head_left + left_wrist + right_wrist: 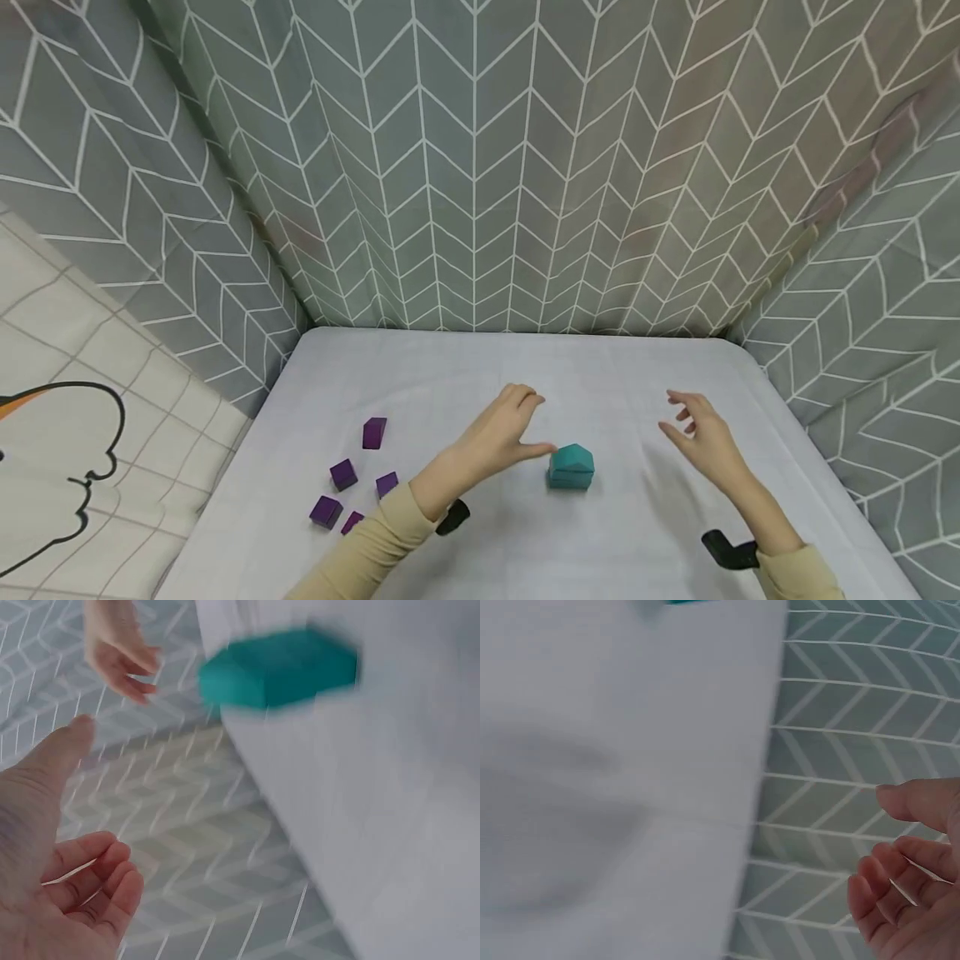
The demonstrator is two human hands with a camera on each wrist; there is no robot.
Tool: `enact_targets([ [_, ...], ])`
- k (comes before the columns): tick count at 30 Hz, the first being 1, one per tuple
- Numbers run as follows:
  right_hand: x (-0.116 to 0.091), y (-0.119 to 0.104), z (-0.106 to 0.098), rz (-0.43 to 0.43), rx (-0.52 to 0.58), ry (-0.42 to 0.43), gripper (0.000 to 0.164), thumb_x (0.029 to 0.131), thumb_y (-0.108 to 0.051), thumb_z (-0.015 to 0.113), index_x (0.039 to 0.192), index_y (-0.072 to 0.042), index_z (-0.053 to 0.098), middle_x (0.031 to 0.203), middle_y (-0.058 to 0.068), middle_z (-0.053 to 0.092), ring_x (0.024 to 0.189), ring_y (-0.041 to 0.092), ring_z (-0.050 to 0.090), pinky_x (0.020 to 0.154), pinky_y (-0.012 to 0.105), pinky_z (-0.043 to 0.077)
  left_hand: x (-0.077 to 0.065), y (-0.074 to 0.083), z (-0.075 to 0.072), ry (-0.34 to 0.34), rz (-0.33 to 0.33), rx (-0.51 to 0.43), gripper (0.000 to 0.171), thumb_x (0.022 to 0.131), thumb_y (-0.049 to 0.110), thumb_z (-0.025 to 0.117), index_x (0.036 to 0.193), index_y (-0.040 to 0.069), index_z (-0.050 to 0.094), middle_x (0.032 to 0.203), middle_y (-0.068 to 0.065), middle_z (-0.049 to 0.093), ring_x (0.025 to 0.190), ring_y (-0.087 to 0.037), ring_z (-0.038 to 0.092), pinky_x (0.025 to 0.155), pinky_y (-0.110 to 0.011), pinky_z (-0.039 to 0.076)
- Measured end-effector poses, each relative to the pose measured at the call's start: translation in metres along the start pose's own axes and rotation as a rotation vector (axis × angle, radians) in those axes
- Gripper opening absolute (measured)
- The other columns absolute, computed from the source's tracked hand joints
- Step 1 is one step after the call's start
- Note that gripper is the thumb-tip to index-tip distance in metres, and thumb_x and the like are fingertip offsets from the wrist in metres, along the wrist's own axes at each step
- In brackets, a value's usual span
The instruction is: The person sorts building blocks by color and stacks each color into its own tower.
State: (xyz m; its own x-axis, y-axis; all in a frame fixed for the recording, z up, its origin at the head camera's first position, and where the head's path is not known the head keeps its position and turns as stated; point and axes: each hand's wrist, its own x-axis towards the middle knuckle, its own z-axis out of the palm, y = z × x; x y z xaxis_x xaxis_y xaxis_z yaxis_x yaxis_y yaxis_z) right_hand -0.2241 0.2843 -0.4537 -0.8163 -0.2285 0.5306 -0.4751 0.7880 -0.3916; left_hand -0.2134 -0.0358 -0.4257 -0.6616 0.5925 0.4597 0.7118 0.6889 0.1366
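A teal faceted block [571,468] sits on the white table, a seam running across its front; in the left wrist view the teal block [279,669] looks blurred. My left hand [498,433] hovers just left of it, thumb stretched out and fingers loosely bent. In the head view the thumb tip overlaps the block's edge, but the left wrist view shows a gap between them. Off to the right of the block, my right hand [701,442] is held above the table with loosely bent fingers and nothing in it.
Several purple blocks lie at the table's left: one at the back [373,433], a cube [343,475], another cube [326,512], and others partly behind my left sleeve [375,542]. Grey patterned curtains [480,167] enclose the white table [600,367] at the back and sides.
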Motion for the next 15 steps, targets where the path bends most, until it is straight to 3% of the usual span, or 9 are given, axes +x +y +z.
enact_targets([
  [4,0.057,-0.024,-0.017,-0.094,0.019,0.021,0.047,0.072,0.003,0.069,0.114,0.007,0.049,0.099,0.018,0.052,0.076,0.024,0.050,0.058,0.035,0.044,0.011,-0.033,-0.036,0.111,-0.033,0.033,0.059,0.075,0.044,0.066,0.111,-0.001,0.054,0.105,-0.009,0.051,0.099,-0.019,0.046,0.086,-0.026,0.042],
  [8,0.106,-0.068,-0.019,-0.215,0.069,0.026,0.045,0.074,-0.001,0.069,0.114,0.005,0.050,0.100,0.016,0.053,0.078,0.025,0.052,0.059,0.036,0.045,0.007,-0.067,-0.069,0.217,-0.063,0.042,0.052,0.075,0.034,0.070,0.109,-0.004,0.055,0.103,-0.012,0.053,0.097,-0.023,0.048,0.084,-0.031,0.042],
  [11,0.131,-0.110,-0.007,-0.302,0.137,-0.016,0.045,0.075,-0.004,0.069,0.115,0.004,0.050,0.103,0.016,0.053,0.080,0.024,0.052,0.060,0.036,0.046,-0.009,-0.089,-0.089,0.251,-0.123,0.026,0.048,0.076,0.029,0.070,0.107,-0.005,0.057,0.101,-0.013,0.054,0.096,-0.025,0.049,0.083,-0.033,0.043],
  [15,0.146,-0.160,0.025,-0.377,0.222,-0.104,0.046,0.077,-0.008,0.068,0.117,0.004,0.049,0.107,0.015,0.052,0.084,0.021,0.052,0.066,0.033,0.047,-0.045,-0.119,-0.107,0.273,-0.258,0.012,0.045,0.076,0.027,0.070,0.106,-0.004,0.057,0.100,-0.015,0.055,0.095,-0.028,0.050,0.080,-0.038,0.045],
])
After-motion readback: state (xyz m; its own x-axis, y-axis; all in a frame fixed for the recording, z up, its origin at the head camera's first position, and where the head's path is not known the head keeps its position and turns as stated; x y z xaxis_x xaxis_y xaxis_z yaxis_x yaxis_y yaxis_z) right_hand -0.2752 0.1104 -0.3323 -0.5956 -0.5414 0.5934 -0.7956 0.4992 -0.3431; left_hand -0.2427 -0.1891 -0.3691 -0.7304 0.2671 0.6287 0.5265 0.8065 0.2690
